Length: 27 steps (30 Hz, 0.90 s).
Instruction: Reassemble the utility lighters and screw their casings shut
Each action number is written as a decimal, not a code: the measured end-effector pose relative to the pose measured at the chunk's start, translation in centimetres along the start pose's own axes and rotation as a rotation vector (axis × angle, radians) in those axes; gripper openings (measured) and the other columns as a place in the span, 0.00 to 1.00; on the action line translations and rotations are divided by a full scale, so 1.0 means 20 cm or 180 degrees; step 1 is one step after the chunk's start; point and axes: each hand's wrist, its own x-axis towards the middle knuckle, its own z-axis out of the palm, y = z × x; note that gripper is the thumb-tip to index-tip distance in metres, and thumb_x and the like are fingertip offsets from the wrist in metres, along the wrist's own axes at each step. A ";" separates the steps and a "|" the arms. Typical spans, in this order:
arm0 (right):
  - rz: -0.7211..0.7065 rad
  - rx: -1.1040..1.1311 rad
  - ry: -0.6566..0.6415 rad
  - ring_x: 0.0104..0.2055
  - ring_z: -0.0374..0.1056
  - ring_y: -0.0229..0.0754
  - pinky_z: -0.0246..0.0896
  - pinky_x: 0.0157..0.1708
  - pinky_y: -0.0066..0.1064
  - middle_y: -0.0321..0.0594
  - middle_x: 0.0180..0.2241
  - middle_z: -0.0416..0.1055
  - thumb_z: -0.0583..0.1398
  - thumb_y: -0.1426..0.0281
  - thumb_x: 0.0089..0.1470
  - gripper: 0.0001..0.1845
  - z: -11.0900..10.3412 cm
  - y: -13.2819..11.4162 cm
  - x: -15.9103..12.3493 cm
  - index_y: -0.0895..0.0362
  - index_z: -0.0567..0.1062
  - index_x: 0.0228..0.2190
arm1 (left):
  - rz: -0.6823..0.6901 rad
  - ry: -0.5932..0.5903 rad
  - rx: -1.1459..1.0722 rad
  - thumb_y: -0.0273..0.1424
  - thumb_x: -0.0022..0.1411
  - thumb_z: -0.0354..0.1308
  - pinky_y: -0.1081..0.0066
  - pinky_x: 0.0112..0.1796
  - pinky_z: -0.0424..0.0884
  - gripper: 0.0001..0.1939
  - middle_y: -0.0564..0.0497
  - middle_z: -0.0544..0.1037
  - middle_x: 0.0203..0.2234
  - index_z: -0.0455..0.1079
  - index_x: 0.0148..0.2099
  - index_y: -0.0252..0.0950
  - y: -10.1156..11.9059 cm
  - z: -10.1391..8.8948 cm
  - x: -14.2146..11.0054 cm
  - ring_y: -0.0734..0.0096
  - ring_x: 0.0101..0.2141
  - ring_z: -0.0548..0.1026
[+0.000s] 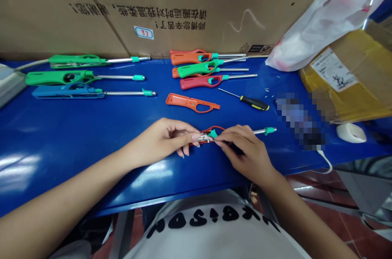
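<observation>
An opened orange long-nosed lighter (214,133) with a teal trigger and a metal tube ending in a teal tip lies across both my hands over the blue table (92,128). My left hand (167,138) is closed on its handle end. My right hand (241,149) pinches the metal inner part near the trigger. A separate orange lighter shell half (191,103) rests on the table just beyond my hands.
A black-and-yellow screwdriver (249,102) lies right of the shell. Several assembled lighters (205,68) are stacked at the back; three more, green and blue (70,79), lie at left. Cardboard boxes (153,6), a plastic bag (330,18), a yellow parcel and a tape roll (350,132) border the table.
</observation>
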 end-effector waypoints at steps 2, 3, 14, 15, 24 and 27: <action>0.0012 0.0057 0.0011 0.37 0.73 0.40 0.62 0.39 0.37 0.37 0.36 0.79 0.62 0.75 0.63 0.05 0.00 0.00 0.01 0.53 0.74 0.40 | -0.0007 -0.0060 0.0002 0.38 0.70 0.60 0.77 0.25 0.77 0.14 0.48 0.83 0.30 0.81 0.44 0.33 0.00 0.01 0.00 0.76 0.24 0.77; 0.0022 0.0084 0.0017 0.37 0.73 0.40 0.62 0.39 0.37 0.37 0.36 0.79 0.62 0.75 0.63 0.05 -0.01 -0.01 0.01 0.52 0.74 0.40 | -0.0016 -0.0080 -0.0006 0.38 0.70 0.60 0.77 0.25 0.77 0.14 0.48 0.83 0.29 0.81 0.43 0.33 0.01 0.01 0.00 0.76 0.23 0.77; -0.0023 0.0099 -0.0113 0.37 0.72 0.41 0.60 0.38 0.38 0.38 0.36 0.78 0.62 0.75 0.63 0.05 -0.01 -0.01 0.00 0.53 0.74 0.39 | -0.0243 -0.0013 -0.0152 0.36 0.66 0.64 0.78 0.27 0.78 0.11 0.50 0.84 0.29 0.82 0.46 0.36 -0.02 0.01 0.00 0.76 0.24 0.78; -0.0015 0.0101 -0.0111 0.37 0.72 0.41 0.60 0.38 0.38 0.38 0.36 0.78 0.62 0.75 0.63 0.05 -0.01 -0.01 0.00 0.53 0.74 0.39 | -0.0249 -0.0006 -0.0175 0.36 0.66 0.64 0.78 0.27 0.78 0.11 0.49 0.84 0.29 0.82 0.46 0.36 -0.02 0.01 0.00 0.76 0.25 0.78; -0.0002 0.0142 -0.0071 0.37 0.72 0.41 0.61 0.40 0.39 0.37 0.36 0.78 0.62 0.76 0.63 0.06 -0.02 -0.01 0.00 0.53 0.73 0.40 | -0.0283 -0.0020 -0.0226 0.34 0.66 0.64 0.78 0.26 0.77 0.11 0.49 0.84 0.28 0.82 0.45 0.34 -0.01 0.01 0.00 0.76 0.24 0.78; -0.0025 0.0144 -0.0064 0.37 0.71 0.41 0.60 0.39 0.39 0.37 0.36 0.77 0.63 0.76 0.62 0.06 -0.02 0.00 0.00 0.54 0.73 0.39 | -0.0403 0.0002 -0.0215 0.33 0.65 0.64 0.80 0.27 0.76 0.10 0.50 0.83 0.27 0.82 0.45 0.34 0.00 0.01 0.00 0.78 0.24 0.77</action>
